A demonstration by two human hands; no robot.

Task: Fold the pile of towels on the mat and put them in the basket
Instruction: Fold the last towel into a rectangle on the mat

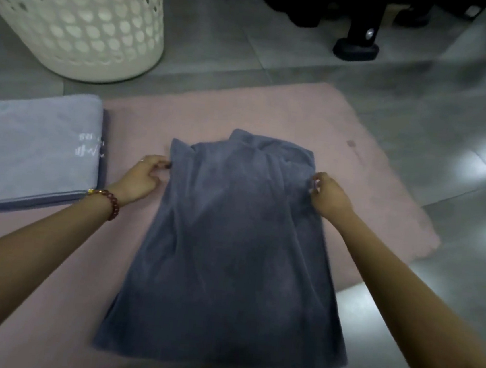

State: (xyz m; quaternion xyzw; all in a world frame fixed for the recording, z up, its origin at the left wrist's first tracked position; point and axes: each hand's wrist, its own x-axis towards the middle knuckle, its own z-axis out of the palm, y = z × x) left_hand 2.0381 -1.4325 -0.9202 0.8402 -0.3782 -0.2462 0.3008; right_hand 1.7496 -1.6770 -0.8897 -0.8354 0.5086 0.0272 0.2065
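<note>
We count one dark grey towel (pixel 229 242) spread on the pink mat (pixel 273 109), one folded stack of lilac towels (pixel 35 150) at left, one perforated cream basket (pixel 73 16). Left hand (pixel 143 178) and right hand (pixel 328 199), arms outstretched, pinch the dark towel's side edges.

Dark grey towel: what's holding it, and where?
Left hand pinches the dark grey towel at its left edge, right hand at its right, near the far end.

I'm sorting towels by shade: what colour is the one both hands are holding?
The towel is plain dark grey-blue; the head view shows it best.
</note>
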